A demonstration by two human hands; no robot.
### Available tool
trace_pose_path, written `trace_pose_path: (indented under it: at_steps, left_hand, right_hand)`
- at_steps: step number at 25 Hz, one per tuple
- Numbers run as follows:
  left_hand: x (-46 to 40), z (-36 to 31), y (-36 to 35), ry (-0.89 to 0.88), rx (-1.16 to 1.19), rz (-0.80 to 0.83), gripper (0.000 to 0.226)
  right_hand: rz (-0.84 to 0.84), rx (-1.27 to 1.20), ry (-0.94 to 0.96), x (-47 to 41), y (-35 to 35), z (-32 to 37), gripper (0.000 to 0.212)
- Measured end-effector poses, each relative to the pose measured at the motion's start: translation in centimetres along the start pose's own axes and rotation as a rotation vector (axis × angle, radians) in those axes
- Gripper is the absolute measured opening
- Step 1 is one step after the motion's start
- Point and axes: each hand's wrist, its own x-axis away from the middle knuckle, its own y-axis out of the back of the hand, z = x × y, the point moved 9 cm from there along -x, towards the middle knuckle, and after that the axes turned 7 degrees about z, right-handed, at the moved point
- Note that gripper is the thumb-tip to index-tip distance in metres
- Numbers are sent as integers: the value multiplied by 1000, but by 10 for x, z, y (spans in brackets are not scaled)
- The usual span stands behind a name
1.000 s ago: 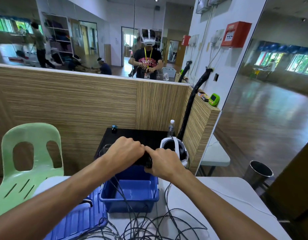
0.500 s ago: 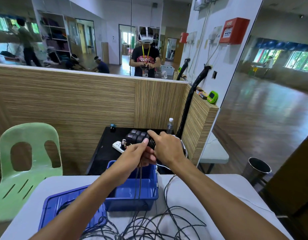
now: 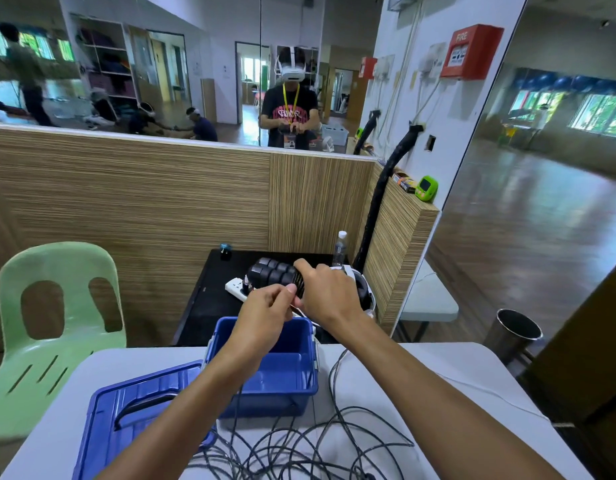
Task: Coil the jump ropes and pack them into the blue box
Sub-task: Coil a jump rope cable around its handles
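Red wall box (image 3: pixel 469 51) reading "FIRE", both hands raised higher than before, right hand (image 3: pixel 329 294) gripping rope handle (image 3: pixel 299 284), left hand (image 3: pixel 265 315) pinching rope above blue box (image 3: pixel 285 386).

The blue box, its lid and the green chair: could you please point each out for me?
blue box (image 3: pixel 282 379): head view, inner floor.
blue lid (image 3: pixel 105 431): head view, ribbed top.
green chair (image 3: pixel 74 261): head view, backrest.

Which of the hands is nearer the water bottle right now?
Right. The right hand is raised just below-left of the water bottle; the left hand sits further left and lower, above the blue box.
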Motion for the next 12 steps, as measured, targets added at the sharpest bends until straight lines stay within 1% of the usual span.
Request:
trace_pose_path:
  at_steps: [2,4,6,8,11,12]
  left_hand:
    - [0,2,3,-57,-30,12,36]
    - [3,13,-1,-69,30,104,38]
    - [6,30,-6,-59,98,188,41]
    - [5,43,-5,-85,101,212,41]
    - [-2,52,4,-160,-59,165,34]
    - [-5,55,6,-173,-130,162,30]
  right_hand:
    - [8,-69,-44,-4,2,-4,50]
    - [10,-143,-80,-4,4,-13,52]
    - [17,-187,-51,-3,5,-16,52]
    - [49,-238,17,0,2,-10,50]
    - [95,-340,104,1,7,-3,50]
    - [136,-356,148,2,9,-1,52]
